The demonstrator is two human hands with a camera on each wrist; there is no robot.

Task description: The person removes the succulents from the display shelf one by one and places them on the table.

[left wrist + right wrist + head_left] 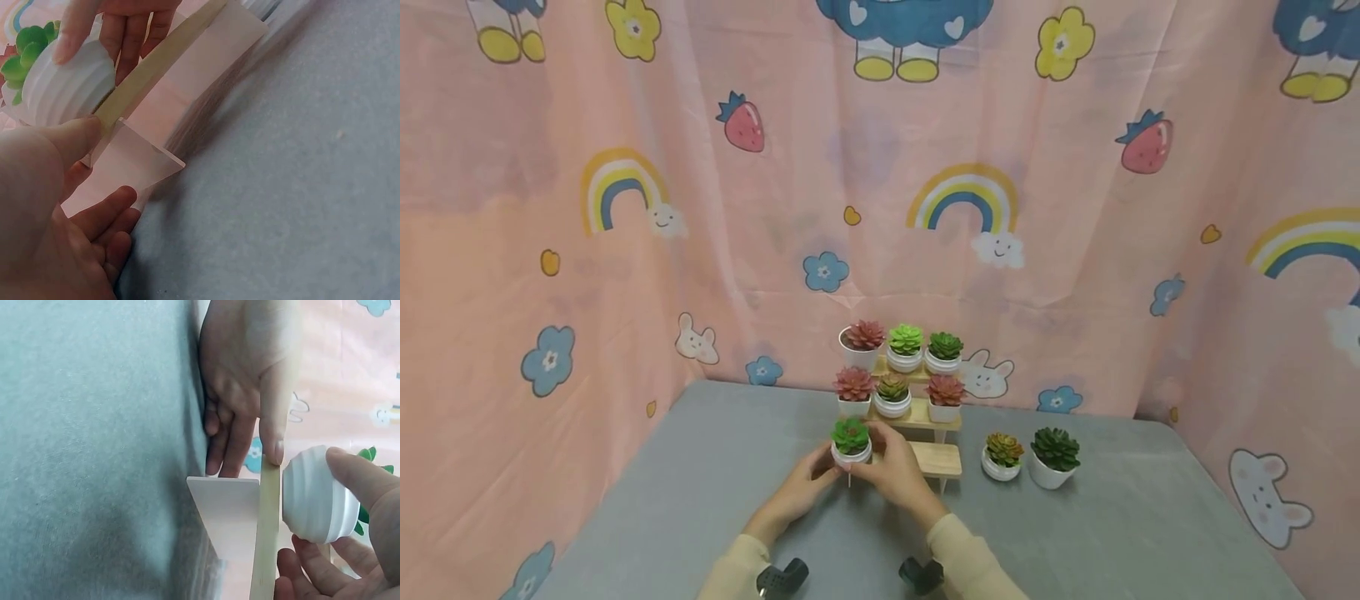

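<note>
A small green succulent in a white ribbed pot [852, 457] stands at the left end of the lowest step of a wooden plant stand [937, 459]. My right hand [897, 471] pinches this pot between thumb and fingers, as the right wrist view shows. At the stand's left end is my left hand [801, 486], its thumb [78, 134] on the board's edge and its fingers around the pale side support [134, 159]. In the right wrist view the pot [317, 497] is tilted little, if at all, with its base at the board [269, 531].
Several potted succulents fill the upper two steps, among them a reddish one [854, 385] and a bright green one [906, 340]. Right of the stand, a yellowish succulent [1003, 450] and a dark green one [1055, 454] stand on the grey table [1120, 533]. A patterned pink curtain [880, 292] hangs behind.
</note>
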